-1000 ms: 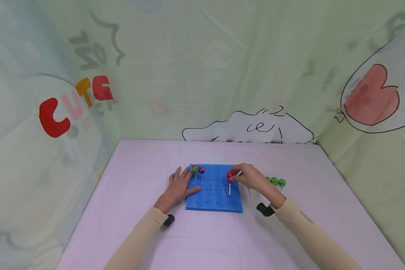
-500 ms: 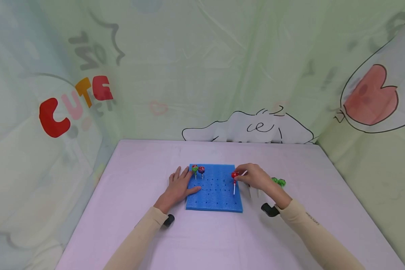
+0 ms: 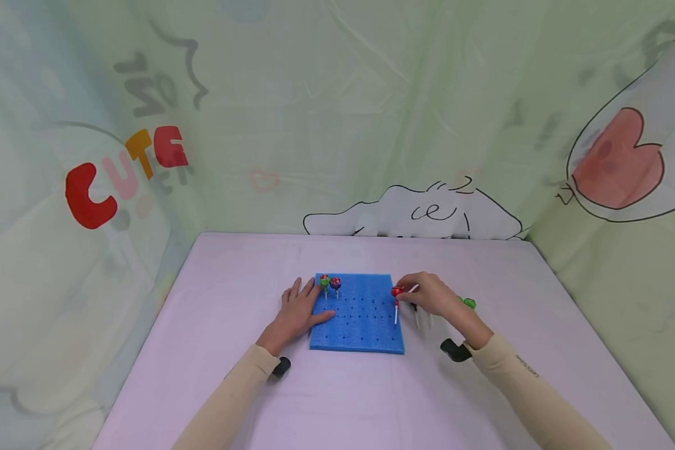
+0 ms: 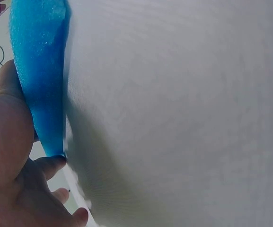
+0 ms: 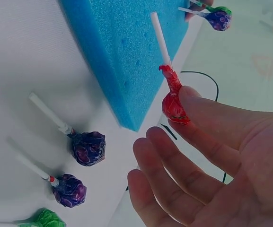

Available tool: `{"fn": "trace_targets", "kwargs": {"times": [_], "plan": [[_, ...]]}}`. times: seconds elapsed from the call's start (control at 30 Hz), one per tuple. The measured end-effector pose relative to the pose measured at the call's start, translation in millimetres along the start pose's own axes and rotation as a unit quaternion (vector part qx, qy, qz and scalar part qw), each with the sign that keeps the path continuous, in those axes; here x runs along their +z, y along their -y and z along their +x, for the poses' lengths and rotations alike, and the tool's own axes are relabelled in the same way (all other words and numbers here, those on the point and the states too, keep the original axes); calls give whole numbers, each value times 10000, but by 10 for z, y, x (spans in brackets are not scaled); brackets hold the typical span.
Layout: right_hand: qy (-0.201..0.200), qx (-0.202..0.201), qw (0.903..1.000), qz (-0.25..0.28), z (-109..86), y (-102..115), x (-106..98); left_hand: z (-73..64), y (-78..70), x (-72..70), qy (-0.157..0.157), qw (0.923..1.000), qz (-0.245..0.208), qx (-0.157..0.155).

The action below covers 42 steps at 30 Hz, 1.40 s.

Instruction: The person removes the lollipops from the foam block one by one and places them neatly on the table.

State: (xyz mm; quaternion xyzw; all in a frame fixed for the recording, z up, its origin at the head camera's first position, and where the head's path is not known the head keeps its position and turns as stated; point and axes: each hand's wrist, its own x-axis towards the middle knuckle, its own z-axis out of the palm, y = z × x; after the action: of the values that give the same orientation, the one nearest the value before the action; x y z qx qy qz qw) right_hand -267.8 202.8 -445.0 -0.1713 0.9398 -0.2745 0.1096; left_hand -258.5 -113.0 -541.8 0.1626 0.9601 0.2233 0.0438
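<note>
A: Where is the red lollipop?
B: It is above the table, near the right edge of the blue foam board, with its stick pointing downward. I cannot tell if the stick touches the board.

A: And what holds it?
B: The right hand. Its thumb and forefinger pinch the red wrapped head; the other three fingers are bent a little and hold nothing.

A: The left hand, what does it do?
B: It rests at the left edge of the board, the fingers spread, the thumb lying over the top surface.

A: Which other sweets are there?
B: A green lollipop and a purple lollipop stand side by side in the far left corner of the board. Two more purple ones lie on the table to the right, and green ones beyond them.

A: And around?
B: A pale green cloth wall with printed drawings stands behind.
</note>
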Motion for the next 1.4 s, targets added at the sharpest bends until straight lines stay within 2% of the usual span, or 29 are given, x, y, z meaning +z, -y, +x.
{"fn": "trace_targets", "kwargs": {"times": [0.53, 1.07, 1.4], "plan": [[-36, 224, 9997, 50, -35, -83, -63, 10, 8, 1, 16, 10000, -48, 0], [-98, 216, 9997, -65, -141, -145, -176, -6, -9, -4, -23, 10000, -84, 13], [15, 259, 9995, -166, -140, -248, -254, 6, 3, -1, 14, 10000, -84, -16]]}}
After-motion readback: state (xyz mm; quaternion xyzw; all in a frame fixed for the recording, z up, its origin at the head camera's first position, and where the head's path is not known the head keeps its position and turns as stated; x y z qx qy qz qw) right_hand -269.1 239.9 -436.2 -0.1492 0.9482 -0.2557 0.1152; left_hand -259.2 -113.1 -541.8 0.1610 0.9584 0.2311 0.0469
